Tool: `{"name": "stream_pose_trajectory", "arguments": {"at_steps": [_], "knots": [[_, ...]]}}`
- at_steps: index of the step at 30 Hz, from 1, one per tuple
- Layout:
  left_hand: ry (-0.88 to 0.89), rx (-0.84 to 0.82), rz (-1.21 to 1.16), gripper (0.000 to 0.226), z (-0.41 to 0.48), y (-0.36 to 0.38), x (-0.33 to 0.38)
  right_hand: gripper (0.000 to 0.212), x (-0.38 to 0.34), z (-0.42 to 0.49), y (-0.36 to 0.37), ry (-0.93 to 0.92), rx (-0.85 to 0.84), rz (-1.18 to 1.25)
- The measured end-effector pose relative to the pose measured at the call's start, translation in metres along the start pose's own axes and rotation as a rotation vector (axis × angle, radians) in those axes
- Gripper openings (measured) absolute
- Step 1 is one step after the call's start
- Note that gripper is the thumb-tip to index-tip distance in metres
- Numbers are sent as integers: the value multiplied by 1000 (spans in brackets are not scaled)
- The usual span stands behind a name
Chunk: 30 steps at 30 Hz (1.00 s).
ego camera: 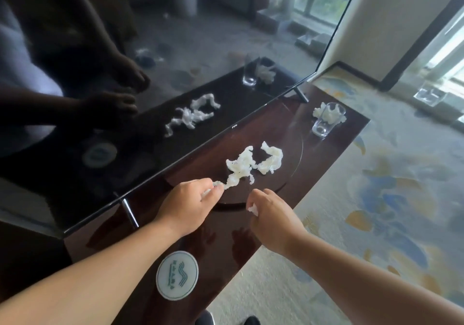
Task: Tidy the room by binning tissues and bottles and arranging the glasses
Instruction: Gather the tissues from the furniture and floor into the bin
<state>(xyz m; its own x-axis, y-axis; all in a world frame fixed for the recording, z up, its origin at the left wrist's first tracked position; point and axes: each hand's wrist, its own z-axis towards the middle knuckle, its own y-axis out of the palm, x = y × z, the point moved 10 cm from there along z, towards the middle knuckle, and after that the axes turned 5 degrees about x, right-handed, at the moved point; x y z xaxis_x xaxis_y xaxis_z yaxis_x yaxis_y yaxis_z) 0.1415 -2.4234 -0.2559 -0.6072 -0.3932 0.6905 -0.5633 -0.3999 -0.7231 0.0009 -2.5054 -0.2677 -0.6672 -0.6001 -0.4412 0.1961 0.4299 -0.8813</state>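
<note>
Crumpled white tissue [239, 166] lies on the dark glossy TV stand [334, 146], with a second twisted piece [271, 159] just to its right. My left hand [190, 201] pinches the near end of the first tissue. A small white tissue scrap is held in the curled fingers of my right hand [271, 214], which hovers near the stand's front edge. Farther right stands a clear drinking glass [325, 121], upright, with another crumpled tissue [320, 111] behind it.
A large black TV screen [150, 73] leans along the back of the stand on metal feet [129, 211] and mirrors the scene. A round white coaster [177, 274] lies near me. Patterned carpet [376, 224] spreads to the right. A glass object [429, 96] sits by the window.
</note>
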Motion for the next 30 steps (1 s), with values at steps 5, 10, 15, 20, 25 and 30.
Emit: {"name": "stream_pose_trajectory", "arguments": {"at_steps": [5,10,15,20,25,30], "knots": [[39,24,39,40,14,-12,20,11,6,2,-47,10,123,23],[16,51,76,11,27,-17,34,14,13,10,-76,-1,208,18],[-41,76,74,20,40,-9,39,8,24,26,-86,-59,208,72],[-131,93,99,25,56,11,40,15,48,55,-92,-137,142,113],[-275,89,204,30,60,36,45,17,77,84,-96,-227,54,99],[-356,73,280,33,59,56,45,16,93,105,-97,-266,1,113]]}}
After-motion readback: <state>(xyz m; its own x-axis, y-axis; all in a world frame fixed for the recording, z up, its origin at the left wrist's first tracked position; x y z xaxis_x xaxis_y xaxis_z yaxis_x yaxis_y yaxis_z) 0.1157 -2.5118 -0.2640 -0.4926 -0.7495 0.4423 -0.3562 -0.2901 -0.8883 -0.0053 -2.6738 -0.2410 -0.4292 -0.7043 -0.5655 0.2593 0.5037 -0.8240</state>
